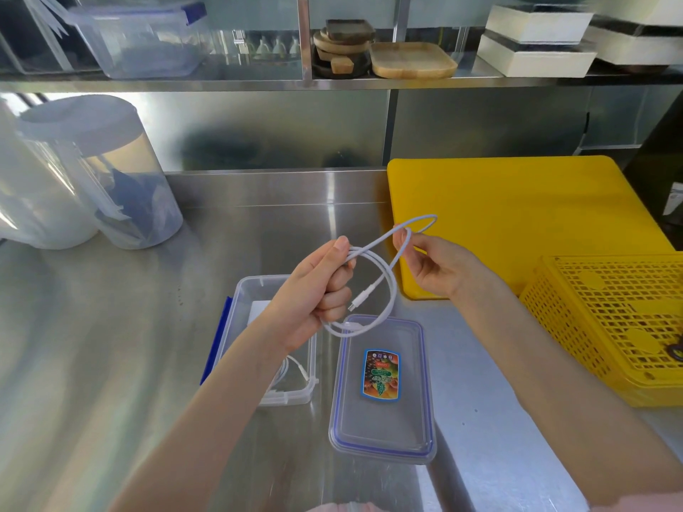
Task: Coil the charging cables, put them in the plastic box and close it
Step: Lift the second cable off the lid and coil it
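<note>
A white charging cable (384, 269) hangs in loops above the steel counter. My left hand (318, 290) is closed around the gathered loops, with one plug dangling beside its fingers. My right hand (432, 264) pinches a further loop of the same cable up and to the right. Below my left forearm stands the clear plastic box (255, 286) with blue clips, open; another white cable (295, 367) lies inside it, partly hidden by my arm. The box's lid (384, 430), with a colourful sticker, lies flat on the counter to the right of the box.
A yellow cutting board (517, 216) lies at the back right, and a yellow perforated basket (606, 319) sits upside down at the right edge. Clear lidded canisters (111, 179) stand at the left. A shelf above holds a plastic container (140, 38), wooden trays and white boxes.
</note>
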### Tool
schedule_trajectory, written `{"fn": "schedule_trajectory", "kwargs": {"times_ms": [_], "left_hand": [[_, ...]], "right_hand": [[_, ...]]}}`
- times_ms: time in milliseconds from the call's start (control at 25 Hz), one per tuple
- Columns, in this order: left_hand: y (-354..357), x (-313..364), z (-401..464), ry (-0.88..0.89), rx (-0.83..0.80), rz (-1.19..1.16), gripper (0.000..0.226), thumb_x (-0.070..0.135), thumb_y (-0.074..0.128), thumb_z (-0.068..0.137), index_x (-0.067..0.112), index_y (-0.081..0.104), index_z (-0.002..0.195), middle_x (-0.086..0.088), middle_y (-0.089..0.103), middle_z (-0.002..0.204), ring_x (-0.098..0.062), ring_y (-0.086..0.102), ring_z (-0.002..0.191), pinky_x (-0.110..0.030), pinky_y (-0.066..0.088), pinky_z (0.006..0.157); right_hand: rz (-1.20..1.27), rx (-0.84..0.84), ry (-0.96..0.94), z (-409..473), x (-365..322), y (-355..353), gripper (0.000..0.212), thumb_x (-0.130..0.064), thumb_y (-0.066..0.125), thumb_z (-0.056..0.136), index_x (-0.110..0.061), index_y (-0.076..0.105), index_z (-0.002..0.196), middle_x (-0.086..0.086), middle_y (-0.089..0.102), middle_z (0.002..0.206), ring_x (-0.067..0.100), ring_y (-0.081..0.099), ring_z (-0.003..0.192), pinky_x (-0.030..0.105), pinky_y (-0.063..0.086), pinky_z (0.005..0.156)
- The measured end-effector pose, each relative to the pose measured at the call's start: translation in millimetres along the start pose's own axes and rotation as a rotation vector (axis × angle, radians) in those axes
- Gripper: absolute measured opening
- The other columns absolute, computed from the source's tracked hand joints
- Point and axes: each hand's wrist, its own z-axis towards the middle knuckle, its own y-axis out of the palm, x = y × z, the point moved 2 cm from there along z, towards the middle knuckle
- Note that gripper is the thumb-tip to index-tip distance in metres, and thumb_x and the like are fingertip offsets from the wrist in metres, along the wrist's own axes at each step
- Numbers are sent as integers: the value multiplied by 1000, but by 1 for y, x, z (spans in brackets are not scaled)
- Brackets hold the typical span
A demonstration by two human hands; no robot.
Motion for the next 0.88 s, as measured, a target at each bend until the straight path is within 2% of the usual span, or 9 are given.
{"fn": "schedule_trajectory", "kwargs": {"times_ms": [120,280,400,520,600,640,680,760,880], "left_hand": [[0,1,1,57,50,4,33,30,30,96,17,38,68,11,27,39,1,18,31,-12,17,32],[-4,1,6,151,210,-14,35,30,30,98,17,39,67,11,29,38,0,21,31,-12,21,31],[-9,-3,10,180,366,27,34,30,31,98,18,38,66,11,30,38,-1,22,31,-13,22,32],[-10,-8,12,199,482,96,34,30,32,98,19,40,66,11,33,36,-3,26,31,-13,25,33],[-10,-10,13,213,517,151,33,30,32,97,20,41,67,12,34,35,-3,28,31,-12,26,35],[-10,-11,13,214,523,158,33,30,32,98,20,41,67,12,34,35,-3,29,31,-12,27,35],[-10,-11,13,211,518,141,33,30,32,98,19,41,67,12,33,35,-3,28,31,-12,26,35],[-11,-13,13,195,476,60,34,28,31,98,17,39,67,10,32,36,-3,25,32,-13,26,34],[-19,-13,15,145,327,6,37,21,31,98,16,40,62,10,39,41,-5,34,37,-18,36,45]], "right_hand": [[-180,-28,21,-2,6,2,17,-7,50,90,-3,63,80,3,70,52,5,63,43,13,49,38],[-580,-235,33,-19,24,10,17,-18,49,92,-15,65,87,-7,63,54,3,58,49,14,51,47],[-572,-367,90,-30,38,13,22,-21,44,93,-15,65,94,-5,55,60,6,51,59,21,52,64],[-460,-404,127,-36,47,16,32,-37,38,94,-15,60,92,-5,51,59,9,47,65,27,44,76],[-602,-404,44,-38,49,16,17,-32,47,91,-17,55,90,-1,53,71,12,50,74,28,43,78],[-676,-390,4,-39,51,17,4,-22,53,89,-19,54,91,5,55,82,15,52,81,27,47,77],[-727,-363,-24,-38,52,16,9,-14,55,87,-20,54,93,9,55,91,18,54,84,26,52,74],[-802,-302,-54,-37,52,11,14,-9,53,88,-20,55,97,9,55,91,13,56,75,20,55,58],[-874,-255,-87,-40,41,4,15,-14,45,93,-16,57,103,1,59,86,3,50,51,11,38,38]]}}
